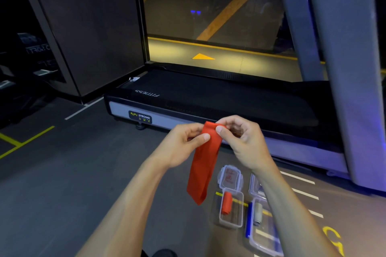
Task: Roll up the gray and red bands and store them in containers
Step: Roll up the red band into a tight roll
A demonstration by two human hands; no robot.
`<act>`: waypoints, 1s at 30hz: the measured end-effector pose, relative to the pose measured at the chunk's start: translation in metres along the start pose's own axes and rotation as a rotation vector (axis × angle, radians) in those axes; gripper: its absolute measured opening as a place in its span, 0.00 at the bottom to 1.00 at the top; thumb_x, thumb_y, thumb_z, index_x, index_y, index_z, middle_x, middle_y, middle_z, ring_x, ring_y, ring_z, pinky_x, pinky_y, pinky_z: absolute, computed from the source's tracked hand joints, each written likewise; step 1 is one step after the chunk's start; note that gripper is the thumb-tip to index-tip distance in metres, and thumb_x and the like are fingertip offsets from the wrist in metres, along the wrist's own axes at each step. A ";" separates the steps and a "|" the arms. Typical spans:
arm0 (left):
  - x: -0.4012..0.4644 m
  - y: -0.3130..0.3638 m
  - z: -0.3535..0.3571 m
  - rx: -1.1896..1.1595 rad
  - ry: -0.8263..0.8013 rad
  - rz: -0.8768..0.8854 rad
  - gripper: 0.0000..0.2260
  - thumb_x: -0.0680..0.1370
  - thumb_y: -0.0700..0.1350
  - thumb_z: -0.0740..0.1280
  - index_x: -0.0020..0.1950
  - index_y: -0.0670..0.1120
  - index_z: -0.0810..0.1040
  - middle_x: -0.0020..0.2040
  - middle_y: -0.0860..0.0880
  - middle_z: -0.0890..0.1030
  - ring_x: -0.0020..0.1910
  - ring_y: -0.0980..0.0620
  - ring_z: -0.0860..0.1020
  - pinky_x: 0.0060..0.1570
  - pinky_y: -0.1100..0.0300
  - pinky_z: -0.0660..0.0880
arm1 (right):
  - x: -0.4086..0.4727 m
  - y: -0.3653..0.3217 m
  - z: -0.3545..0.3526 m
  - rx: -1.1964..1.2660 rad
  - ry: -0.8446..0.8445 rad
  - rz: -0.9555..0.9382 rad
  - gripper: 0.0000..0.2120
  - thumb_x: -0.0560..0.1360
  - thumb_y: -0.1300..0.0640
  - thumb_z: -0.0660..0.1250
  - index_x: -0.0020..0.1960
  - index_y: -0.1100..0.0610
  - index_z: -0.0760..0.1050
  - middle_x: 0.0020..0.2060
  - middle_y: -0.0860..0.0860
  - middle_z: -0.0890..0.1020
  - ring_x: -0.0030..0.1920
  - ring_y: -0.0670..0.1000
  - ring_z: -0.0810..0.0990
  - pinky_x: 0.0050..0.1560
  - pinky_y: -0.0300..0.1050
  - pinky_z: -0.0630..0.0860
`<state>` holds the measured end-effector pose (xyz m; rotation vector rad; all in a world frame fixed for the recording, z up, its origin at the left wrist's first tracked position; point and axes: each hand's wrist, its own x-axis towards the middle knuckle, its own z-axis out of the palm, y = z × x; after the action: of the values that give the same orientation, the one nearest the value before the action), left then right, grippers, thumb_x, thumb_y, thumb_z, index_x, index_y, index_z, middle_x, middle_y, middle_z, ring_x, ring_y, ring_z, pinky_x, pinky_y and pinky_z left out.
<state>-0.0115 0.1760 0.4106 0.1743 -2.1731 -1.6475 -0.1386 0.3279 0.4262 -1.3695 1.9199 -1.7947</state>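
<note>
A long red band (203, 165) hangs down in front of me, held at its top end by both hands. My left hand (183, 144) pinches its left edge with thumb and fingers. My right hand (240, 142) grips the top right corner, fingers curled over it. On the floor below, a clear container (231, 223) holds a rolled red band (226, 205). To its right a second clear container (263, 244) with blue clips holds a rolled gray band (258, 213), partly hidden by my right forearm.
Two clear lids lie beyond the containers, one (229, 177) behind the red one, the other (255, 185) partly under my arm. A black treadmill (208, 98) stands across the floor ahead, its grey upright (351, 69) at the right. Yellow and white lines mark the floor.
</note>
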 end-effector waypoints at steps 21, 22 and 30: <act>0.000 0.005 0.010 -0.110 0.006 -0.079 0.04 0.80 0.35 0.69 0.50 0.41 0.83 0.38 0.48 0.85 0.34 0.57 0.81 0.37 0.66 0.76 | 0.000 0.003 0.000 -0.064 0.081 -0.018 0.05 0.77 0.64 0.72 0.47 0.54 0.83 0.40 0.47 0.86 0.42 0.47 0.83 0.47 0.41 0.79; 0.000 0.005 0.010 -0.121 0.009 -0.076 0.04 0.80 0.35 0.69 0.51 0.40 0.83 0.39 0.47 0.85 0.34 0.56 0.81 0.37 0.65 0.76 | 0.000 0.004 0.001 -0.062 0.089 -0.020 0.06 0.77 0.64 0.72 0.47 0.54 0.83 0.40 0.47 0.85 0.42 0.48 0.83 0.46 0.42 0.79; 0.003 0.007 0.023 -0.134 0.124 -0.065 0.13 0.80 0.55 0.69 0.41 0.48 0.81 0.34 0.41 0.74 0.33 0.47 0.68 0.36 0.55 0.65 | 0.001 0.002 0.001 0.010 0.119 -0.056 0.07 0.75 0.67 0.73 0.45 0.56 0.83 0.38 0.51 0.85 0.40 0.53 0.83 0.43 0.51 0.80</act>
<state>-0.0224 0.1971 0.4133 0.3026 -1.9782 -1.7627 -0.1389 0.3262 0.4248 -1.3546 1.9454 -1.9511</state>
